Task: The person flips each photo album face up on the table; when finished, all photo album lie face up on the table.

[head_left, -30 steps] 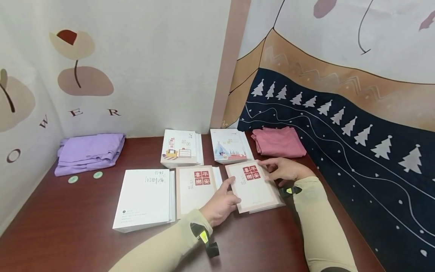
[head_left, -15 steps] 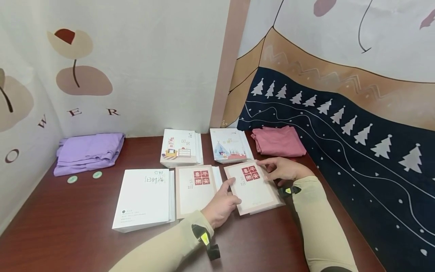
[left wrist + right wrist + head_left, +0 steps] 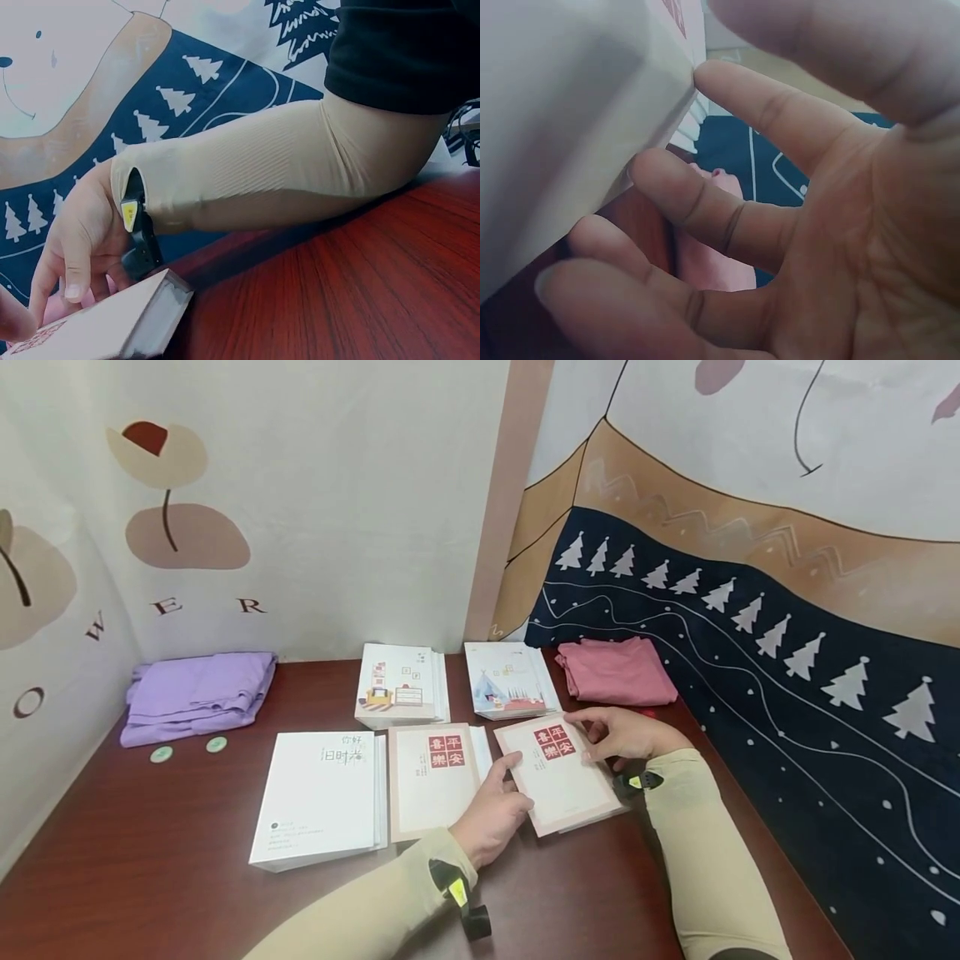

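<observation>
Dark red tabletop (image 3: 187, 843) carries a white book (image 3: 318, 797), then a matching book (image 3: 431, 777). Left hand (image 3: 491, 814) and right hand (image 3: 626, 735), fingers curled, clamp the pink-bordered book (image 3: 558, 772) by opposite edges; lifting it level should keep the grip even.

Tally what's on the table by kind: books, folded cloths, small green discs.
Books: 5 (white one, two with red seals, two illustrated at the back)
Folded cloths: 2 (purple, pink)
Green discs: 2
Total: 9
</observation>
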A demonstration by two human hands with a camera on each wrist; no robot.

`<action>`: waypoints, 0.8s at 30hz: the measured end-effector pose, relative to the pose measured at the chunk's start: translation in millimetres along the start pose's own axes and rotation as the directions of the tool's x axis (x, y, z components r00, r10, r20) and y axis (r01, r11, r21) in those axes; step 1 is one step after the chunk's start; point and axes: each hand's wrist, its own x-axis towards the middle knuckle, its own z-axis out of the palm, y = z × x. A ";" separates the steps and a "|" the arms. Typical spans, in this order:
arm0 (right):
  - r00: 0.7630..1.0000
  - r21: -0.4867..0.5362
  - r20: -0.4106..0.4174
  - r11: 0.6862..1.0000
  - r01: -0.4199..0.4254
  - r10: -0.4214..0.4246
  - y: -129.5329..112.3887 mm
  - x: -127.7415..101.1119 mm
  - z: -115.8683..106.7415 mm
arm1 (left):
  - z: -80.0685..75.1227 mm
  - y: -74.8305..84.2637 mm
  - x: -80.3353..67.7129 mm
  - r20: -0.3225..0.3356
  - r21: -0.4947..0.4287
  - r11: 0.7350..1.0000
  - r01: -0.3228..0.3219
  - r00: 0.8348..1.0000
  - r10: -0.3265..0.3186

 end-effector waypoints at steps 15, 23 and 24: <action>0.996 -0.080 -0.032 0.994 0.076 -0.079 -15.1 -2.5 10.9 | -2.0 12.5 -3.1 -0.036 0.086 0.982 -0.170 0.984 0.174; 0.974 -0.099 -0.032 0.970 0.222 -0.226 -44.8 -21.7 19.3 | -0.7 22.5 -8.9 0.064 0.055 0.957 -0.284 0.958 0.281; 0.973 -0.058 -0.017 0.972 0.229 -0.230 -48.1 -25.3 20.4 | -1.2 23.1 -9.1 0.080 0.056 0.954 -0.295 0.953 0.291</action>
